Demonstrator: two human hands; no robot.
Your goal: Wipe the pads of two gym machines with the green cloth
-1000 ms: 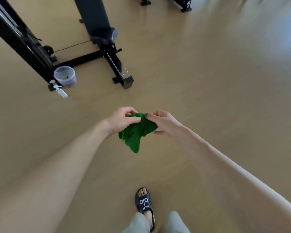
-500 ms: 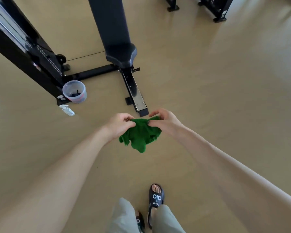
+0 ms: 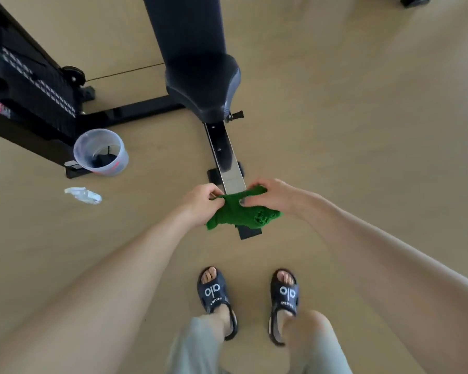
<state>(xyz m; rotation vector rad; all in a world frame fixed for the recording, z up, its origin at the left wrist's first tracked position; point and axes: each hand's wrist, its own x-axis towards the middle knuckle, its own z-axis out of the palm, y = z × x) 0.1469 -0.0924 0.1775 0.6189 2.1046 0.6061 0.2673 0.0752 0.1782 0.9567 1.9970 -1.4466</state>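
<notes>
Both my left hand and right hand pinched the crumpled green cloth just short of the dark padded machine seat; no pad wiped yet, I judged.

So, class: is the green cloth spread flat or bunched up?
Bunched up. The green cloth hangs crumpled in folds between the left hand and right hand, both gripping its upper edge above the floor.

I am reading "alo" | on left sandal | and on right sandal | smaller print beneath illegible
</notes>
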